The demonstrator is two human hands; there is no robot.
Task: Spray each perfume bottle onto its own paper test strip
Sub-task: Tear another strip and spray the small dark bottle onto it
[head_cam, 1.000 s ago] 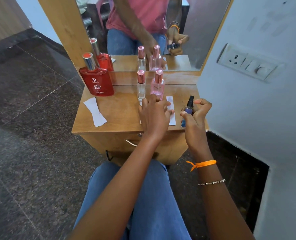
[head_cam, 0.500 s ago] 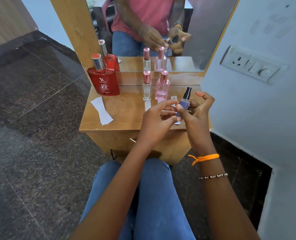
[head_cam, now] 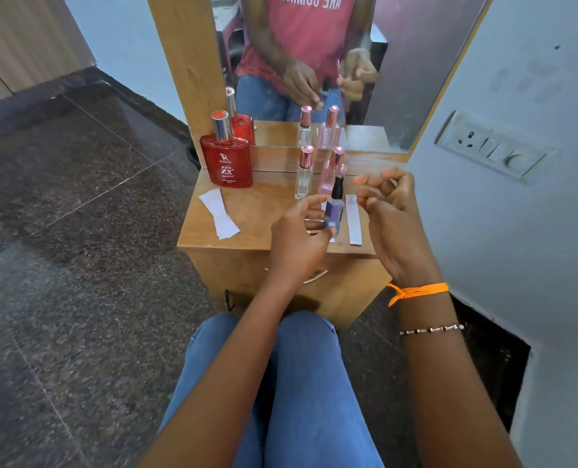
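My left hand (head_cam: 297,238) grips a small purple perfume bottle (head_cam: 334,214) with a black sprayer, upright above the front of the wooden table (head_cam: 257,211). Just right of it is my right hand (head_cam: 392,214), off the bottle, fingers curled; whether they pinch anything is unclear. Below, between the hands, a white test strip (head_cam: 353,219) lies flat. Another strip (head_cam: 218,214) lies at the left, in front of the red bottle (head_cam: 228,163). A clear bottle (head_cam: 303,177) and a pink bottle (head_cam: 329,173), both capped, stand behind the purple one.
A mirror (head_cam: 399,79) stands along the table's back edge and reflects the bottles and hands. A wall with a switch and socket plate (head_cam: 493,146) is close on the right. My knees in jeans (head_cam: 301,383) sit before the table; dark stone floor lies to the left.
The purple bottle has passed from my right hand to my left. My right hand has let go and drawn off to the right. My left hand came up off the strips.
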